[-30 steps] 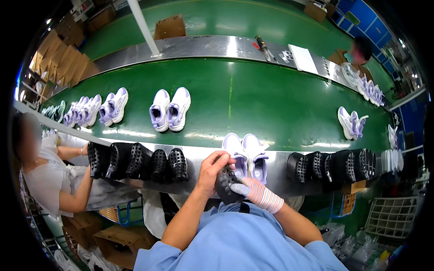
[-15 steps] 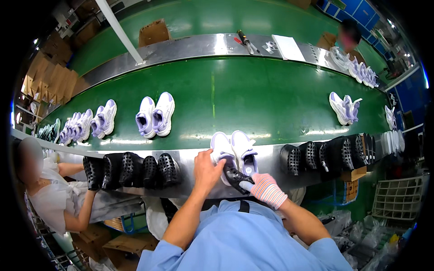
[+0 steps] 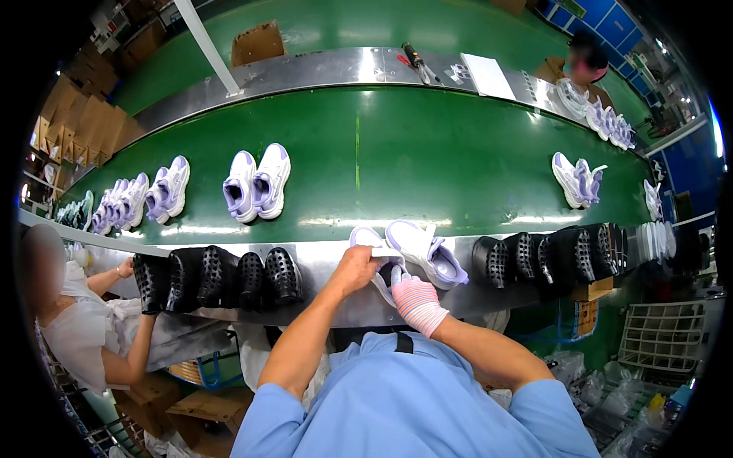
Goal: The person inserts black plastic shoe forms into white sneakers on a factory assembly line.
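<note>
My bare left hand [image 3: 356, 269] is closed on the upper of a white and lilac sneaker [image 3: 366, 236], which is tilted over the metal ledge. In a striped knit glove, my right hand [image 3: 418, 304] has its fingers at that sneaker's opening. They press on a black shoe form [image 3: 394, 269], mostly hidden inside the shoe and under the glove. Touching it on the right, the matching sneaker [image 3: 418, 246] lies with its opening turned toward me.
Black perforated shoe forms [image 3: 283, 276] line the metal ledge [image 3: 336, 305] to the left, and more forms [image 3: 492, 262] stand right. Sneaker pairs [image 3: 257, 183] sit on the green belt [image 3: 321, 153]. A screwdriver [image 3: 414, 58] lies beyond. A co-worker [image 3: 92, 320] sits at the left.
The black form, held in plain sight before, now sits mostly inside the left sneaker. My left hand has gripped and tilted that shoe. The right sneaker has turned, its heel swinging right.
</note>
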The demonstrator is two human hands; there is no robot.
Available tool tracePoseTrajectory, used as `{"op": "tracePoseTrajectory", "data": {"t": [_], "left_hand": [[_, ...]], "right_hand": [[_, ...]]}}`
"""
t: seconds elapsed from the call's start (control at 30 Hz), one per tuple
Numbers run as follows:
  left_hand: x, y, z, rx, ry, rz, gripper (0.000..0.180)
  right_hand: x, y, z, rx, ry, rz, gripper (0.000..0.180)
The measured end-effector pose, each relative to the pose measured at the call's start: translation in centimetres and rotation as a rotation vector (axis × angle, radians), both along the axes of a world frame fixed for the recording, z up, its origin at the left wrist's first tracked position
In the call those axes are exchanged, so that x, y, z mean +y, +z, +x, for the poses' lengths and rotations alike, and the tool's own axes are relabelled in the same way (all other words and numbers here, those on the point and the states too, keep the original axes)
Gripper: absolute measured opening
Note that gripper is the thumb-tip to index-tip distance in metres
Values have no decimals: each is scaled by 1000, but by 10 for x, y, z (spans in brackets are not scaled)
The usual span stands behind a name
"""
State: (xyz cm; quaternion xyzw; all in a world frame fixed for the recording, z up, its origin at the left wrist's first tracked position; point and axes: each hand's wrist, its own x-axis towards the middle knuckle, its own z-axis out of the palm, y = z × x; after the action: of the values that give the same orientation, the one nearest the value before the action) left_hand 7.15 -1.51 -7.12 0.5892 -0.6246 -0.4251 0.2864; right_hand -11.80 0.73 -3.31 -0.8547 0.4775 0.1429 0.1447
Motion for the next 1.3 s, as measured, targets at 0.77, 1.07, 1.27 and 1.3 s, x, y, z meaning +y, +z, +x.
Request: {"op": "tracePoseTrajectory", "data": {"t": [0.77,1.07,1.27,1.3], "left_hand": [[61,-25,-4,-106,218,161,77],[66,-26,3,4,440,115,55],[63,-20,2,-83,433,91,52],[64,-13,3,-72,413,76,52]], "right_hand": [[-10,-47,15,-371,-514,168,45],[-65,-34,16,-520,152,126,44],[-51,-2,40,-360,293,101,32],[-54,-10,44,-433,147,268,28]]}}
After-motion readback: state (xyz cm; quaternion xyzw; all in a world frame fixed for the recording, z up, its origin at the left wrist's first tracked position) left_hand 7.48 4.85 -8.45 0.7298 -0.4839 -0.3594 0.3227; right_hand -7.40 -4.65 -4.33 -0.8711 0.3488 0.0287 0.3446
